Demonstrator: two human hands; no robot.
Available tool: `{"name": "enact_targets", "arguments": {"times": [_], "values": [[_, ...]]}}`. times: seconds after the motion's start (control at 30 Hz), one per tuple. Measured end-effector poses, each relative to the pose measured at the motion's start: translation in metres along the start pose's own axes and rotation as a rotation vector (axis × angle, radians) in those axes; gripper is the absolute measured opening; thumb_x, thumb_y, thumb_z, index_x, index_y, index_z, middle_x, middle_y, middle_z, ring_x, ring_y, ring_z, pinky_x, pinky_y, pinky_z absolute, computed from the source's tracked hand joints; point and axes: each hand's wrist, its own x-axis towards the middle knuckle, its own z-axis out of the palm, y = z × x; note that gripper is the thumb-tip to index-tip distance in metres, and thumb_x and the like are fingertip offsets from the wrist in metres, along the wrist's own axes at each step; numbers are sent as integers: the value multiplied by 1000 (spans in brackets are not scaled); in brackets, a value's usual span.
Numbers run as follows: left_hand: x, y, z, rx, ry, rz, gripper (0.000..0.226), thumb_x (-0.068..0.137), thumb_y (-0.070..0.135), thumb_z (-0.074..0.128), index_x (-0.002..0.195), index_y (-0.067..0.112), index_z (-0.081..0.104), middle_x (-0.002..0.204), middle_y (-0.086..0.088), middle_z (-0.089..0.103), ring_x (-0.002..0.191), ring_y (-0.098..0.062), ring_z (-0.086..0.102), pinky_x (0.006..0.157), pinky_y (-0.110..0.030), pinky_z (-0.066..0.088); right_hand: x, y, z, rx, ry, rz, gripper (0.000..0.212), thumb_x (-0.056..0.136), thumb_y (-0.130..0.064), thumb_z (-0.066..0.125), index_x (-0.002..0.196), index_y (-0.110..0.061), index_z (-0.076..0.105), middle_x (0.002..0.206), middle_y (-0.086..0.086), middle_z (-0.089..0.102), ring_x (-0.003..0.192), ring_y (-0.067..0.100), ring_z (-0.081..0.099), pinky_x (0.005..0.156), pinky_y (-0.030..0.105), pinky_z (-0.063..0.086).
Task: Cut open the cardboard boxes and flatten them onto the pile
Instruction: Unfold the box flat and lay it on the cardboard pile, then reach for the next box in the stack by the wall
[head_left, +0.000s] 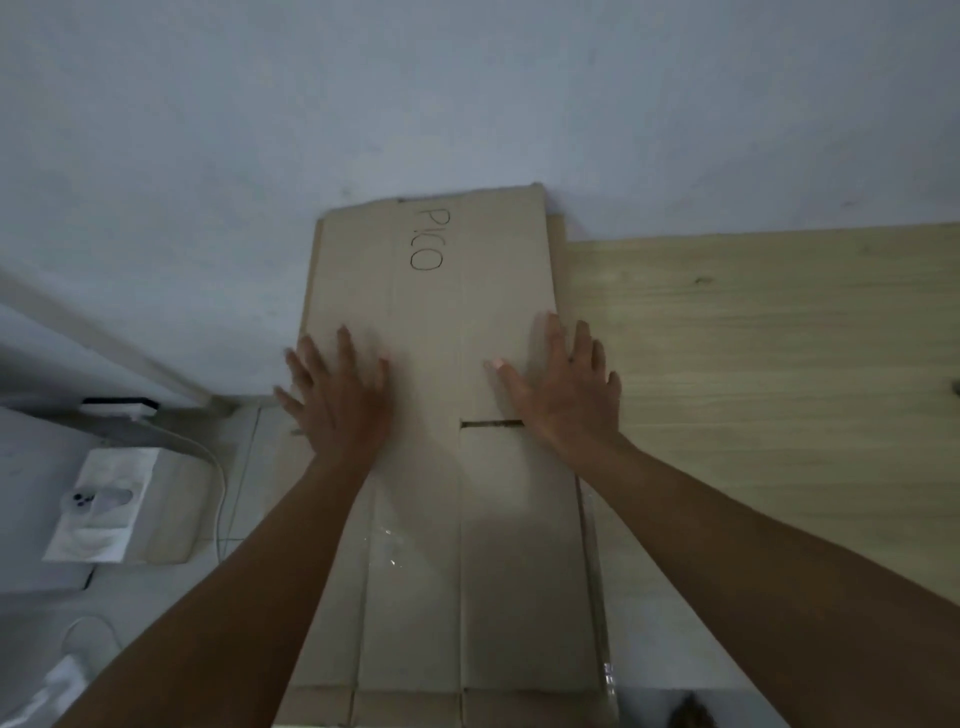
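Far left, on the floor (171, 613): a white box (101, 506) w/ a phone pictured on it is sitting near the wall, a white cable (208, 457) is curving past its right side, and a black-and-white block (120, 408) is lying just behind it.

Left hand (337, 395) is pressing flat on the cardboard (467, 545), fingers spread wide and straight, pinky side hanging over the sheet's left edge. It is gripping nothing.

The cardboard is lying flattened, running from the near edge of view to the wall (467, 104), far end touching it. "PICO" is handwritten near that far end. A short slit is showing mid-sheet, just left of the right wrist. Clear tape is glinting on the near half. Another cardboard layer is peeking out underneath at the far right corner and near edge.

Right hand (563, 389) is also lying palm-down, fingers splayed and straight, on the sheet's right edge; holding nothing.

Right: a wooden board (753, 364) is lying beside the cardboard, touching the wall.
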Motion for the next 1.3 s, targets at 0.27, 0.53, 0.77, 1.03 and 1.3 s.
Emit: {"name": "enact_targets", "arguments": {"times": [0.27,0.53,0.77,1.03,1.3], "values": [[-81,175,-8,-134,49,620,68,95,57,31,141,15,57,148,-18,51,142,-37,42,114,-57,34,-30,124,-94,11,475,-293,57,95,-44,46,144,-15,53,138,12,59,127,30,56,100,48,48],[-262,400,22,-202,27,965,67,97,57,32,149,18,50,157,-15,40,150,-34,28,119,-60,22,-105,385,-236,-122,661,-57,58,98,-43,49,148,-15,47,149,17,49,136,35,48,107,55,42],[-423,573,59,-259,-25,1127,69,97,57,30,150,18,47,160,-15,37,152,-34,25,119,-60,18,-175,588,-343,-100,667,162,61,98,-45,46,150,-13,43,150,22,46,136,42,45,110,59,39],[-529,753,118,-294,-51,1243,60,102,49,44,152,17,45,161,-15,35,152,-33,23,119,-59,18,-172,765,-429,-23,651,243,63,99,-43,45,155,-15,37,157,19,37,145,36,35,117,55,31],[-586,901,192,-281,-121,1206,70,95,56,30,144,12,54,152,-20,46,146,-38,35,115,-61,28,-119,919,-485,13,551,244,68,97,-51,34,152,-11,40,152,22,43,140,38,41,114,55,36]]}}
